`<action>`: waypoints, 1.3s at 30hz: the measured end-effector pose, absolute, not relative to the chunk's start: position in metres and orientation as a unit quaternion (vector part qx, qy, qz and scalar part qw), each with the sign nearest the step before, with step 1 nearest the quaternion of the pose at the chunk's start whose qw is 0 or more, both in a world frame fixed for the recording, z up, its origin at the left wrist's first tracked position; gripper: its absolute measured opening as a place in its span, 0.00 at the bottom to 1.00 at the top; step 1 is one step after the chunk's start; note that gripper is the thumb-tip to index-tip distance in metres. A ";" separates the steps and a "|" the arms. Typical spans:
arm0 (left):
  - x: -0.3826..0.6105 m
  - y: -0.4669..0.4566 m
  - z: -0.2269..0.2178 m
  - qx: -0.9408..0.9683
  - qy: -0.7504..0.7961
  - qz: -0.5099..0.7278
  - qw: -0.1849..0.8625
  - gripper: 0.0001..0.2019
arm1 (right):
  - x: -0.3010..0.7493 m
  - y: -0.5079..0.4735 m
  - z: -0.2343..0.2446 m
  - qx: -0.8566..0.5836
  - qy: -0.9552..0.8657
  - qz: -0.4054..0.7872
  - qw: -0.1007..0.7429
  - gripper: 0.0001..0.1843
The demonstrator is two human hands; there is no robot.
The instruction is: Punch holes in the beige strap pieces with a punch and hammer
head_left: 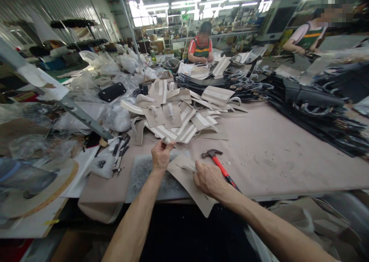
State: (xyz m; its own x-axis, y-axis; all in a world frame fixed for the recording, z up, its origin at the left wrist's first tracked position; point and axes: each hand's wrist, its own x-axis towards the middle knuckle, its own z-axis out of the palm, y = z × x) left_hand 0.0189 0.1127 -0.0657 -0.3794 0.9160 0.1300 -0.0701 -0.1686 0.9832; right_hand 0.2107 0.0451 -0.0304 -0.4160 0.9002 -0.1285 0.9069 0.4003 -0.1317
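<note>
The fingers of the left hand [160,156] are closed in a pinch on a small white-wrapped piece [166,140], raised above the bench [253,139], probably so that its end stands free; the fingers of the right hand [208,177] are curled nearly closed on the beige panel [203,206] at its pale raised strip, perhaps because that gives a firmer hold than the flat sheet; exactly how the fingertips meet it is hidden.

The panel slants from just below the left fingers to beneath the right ones, its near corner jutting past the bench edge; under it and the left fingers lies a speckled slab [141,171], likely there to shield the bench top; the claw hammer [220,165] rests just beyond and right of the right fingers, presumably for easy reach; the heap of beige panels [173,114] sits beyond both hands' fingers, seemingly to leave the near area free.
</note>
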 end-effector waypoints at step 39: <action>0.045 0.111 -0.129 0.526 0.558 0.468 0.440 0.10 | 0.317 0.050 -0.110 0.728 0.671 -0.140 -0.022 0.16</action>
